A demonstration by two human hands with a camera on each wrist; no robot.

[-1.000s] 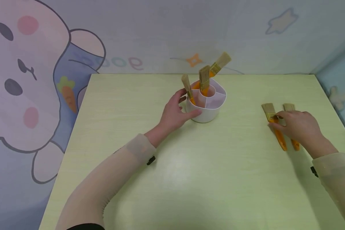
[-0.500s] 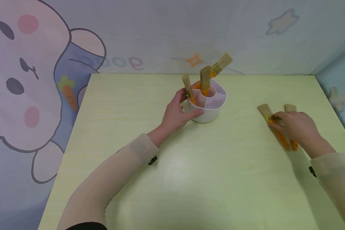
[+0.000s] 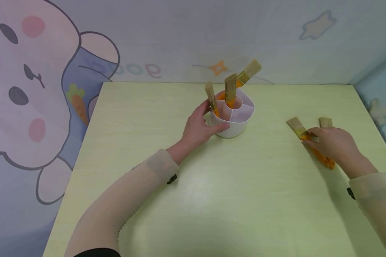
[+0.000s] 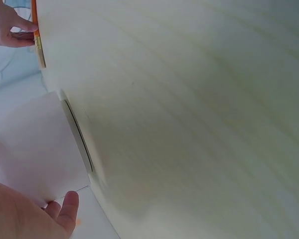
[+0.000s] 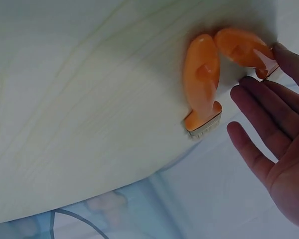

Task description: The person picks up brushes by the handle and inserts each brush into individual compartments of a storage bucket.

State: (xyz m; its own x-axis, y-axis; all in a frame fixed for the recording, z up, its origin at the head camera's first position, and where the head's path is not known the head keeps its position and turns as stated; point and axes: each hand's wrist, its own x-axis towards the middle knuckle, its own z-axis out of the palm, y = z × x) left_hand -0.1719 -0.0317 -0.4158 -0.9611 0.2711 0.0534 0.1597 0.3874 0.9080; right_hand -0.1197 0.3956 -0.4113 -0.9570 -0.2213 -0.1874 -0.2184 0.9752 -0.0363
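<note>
My left hand grips the side of a white round divided holder, thumb on its front wall and fingers at its left. Three paintbrushes stand bristles up in it: a left one, a middle one and one leaning back right. At the right, my right hand pinches an orange-handled paintbrush between thumb and fingertips near its metal band. Under that hand lies a second paintbrush. The handle ends of these two meet in the right wrist view.
Everything stands on a pale wood-grain table. Behind the holder, a cloth backdrop with printed cartoon figures rises from the table's back edge. More printed cloth borders the right side.
The pinched paintbrush has turned, its bristle end swinging left and its handle end moving right to the other brush's handle. My left hand stays on the holder.
</note>
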